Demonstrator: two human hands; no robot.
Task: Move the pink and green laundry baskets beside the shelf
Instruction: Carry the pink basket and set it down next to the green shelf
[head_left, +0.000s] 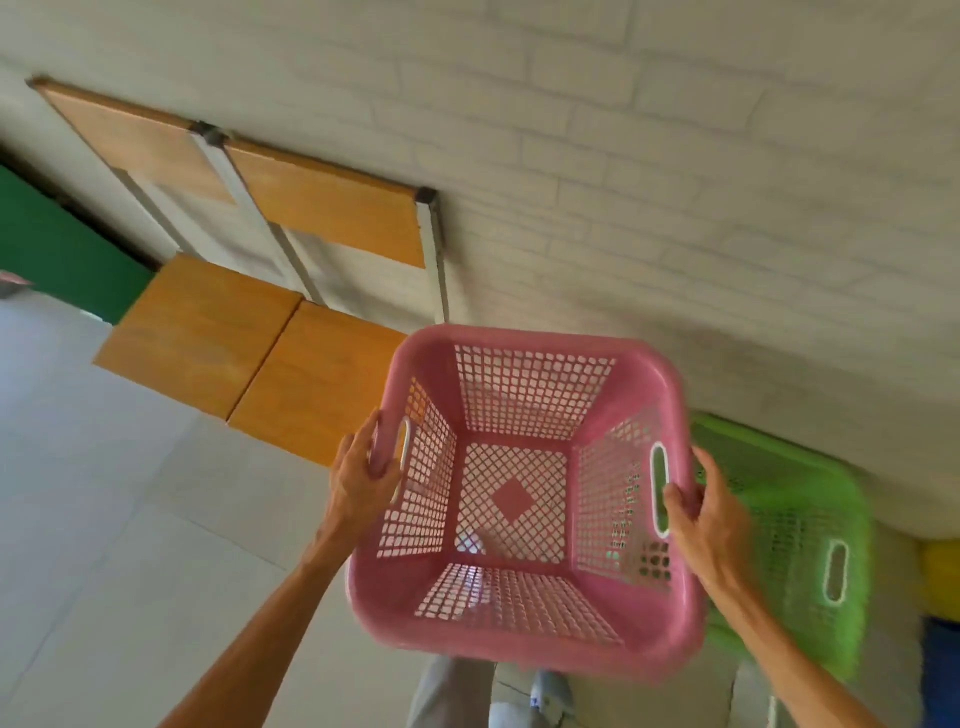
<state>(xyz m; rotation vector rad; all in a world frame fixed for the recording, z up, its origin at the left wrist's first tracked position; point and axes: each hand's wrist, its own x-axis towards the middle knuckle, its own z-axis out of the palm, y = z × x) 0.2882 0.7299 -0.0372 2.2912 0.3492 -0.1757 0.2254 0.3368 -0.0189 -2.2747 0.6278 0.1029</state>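
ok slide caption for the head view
Both hands, left and right, carry the pink basket past the green basket.

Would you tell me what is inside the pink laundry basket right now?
Nothing: the pink basket, held by the left hand and right hand, looks empty; floor shows through its mesh bottom.

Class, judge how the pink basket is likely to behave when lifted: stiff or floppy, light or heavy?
The pink basket probably stays stiff: its rim keeps its shape between the left hand and right hand. It is likely light, since its walls are open mesh and it holds nothing. The handle slots should prevent slipping.
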